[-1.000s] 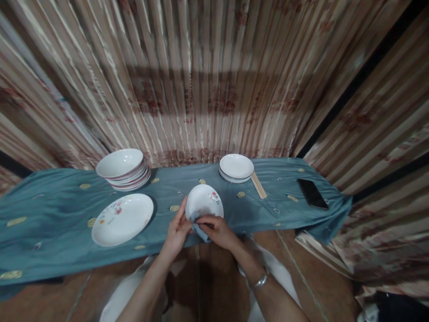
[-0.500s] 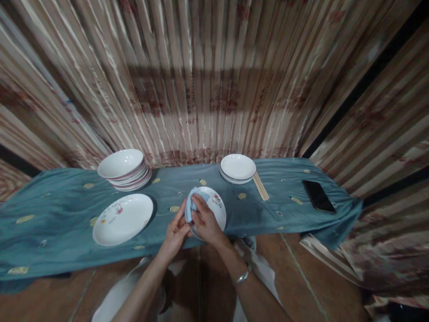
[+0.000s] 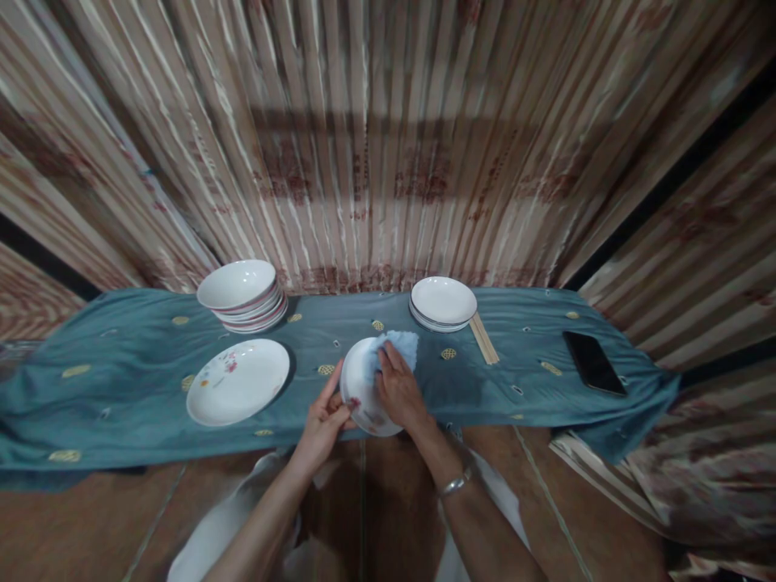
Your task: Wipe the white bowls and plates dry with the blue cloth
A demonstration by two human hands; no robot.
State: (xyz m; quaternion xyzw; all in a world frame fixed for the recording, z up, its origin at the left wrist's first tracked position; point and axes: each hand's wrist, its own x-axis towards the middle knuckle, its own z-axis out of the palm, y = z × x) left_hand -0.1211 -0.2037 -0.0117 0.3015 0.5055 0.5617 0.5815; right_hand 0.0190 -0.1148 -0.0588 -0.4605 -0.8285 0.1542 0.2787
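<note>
A white plate (image 3: 357,364) with a red flower print is close to the table's front edge, tipped a little. My left hand (image 3: 324,424) grips its left rim, thumb on top and fingers at the side. Over the plate's right part, my right hand (image 3: 398,388) presses a light blue cloth (image 3: 403,347) against the surface. The cloth hides the far right of the rim. To the left of my hands lies an oval white plate (image 3: 239,384) with small flowers on it.
Stacked white bowls (image 3: 239,291) stand at the back left. A pile of small plates (image 3: 444,301) sits at the back, with chopsticks (image 3: 483,339) beside it. A black phone (image 3: 594,362) lies right on the blue tablecloth (image 3: 339,323). Behind hangs a pleated curtain (image 3: 376,162).
My right hand has moved right across the plate, and the cloth is now spread out under it. The plate's flower print has turned from the upper right to the lower left. My view has shifted slightly.
</note>
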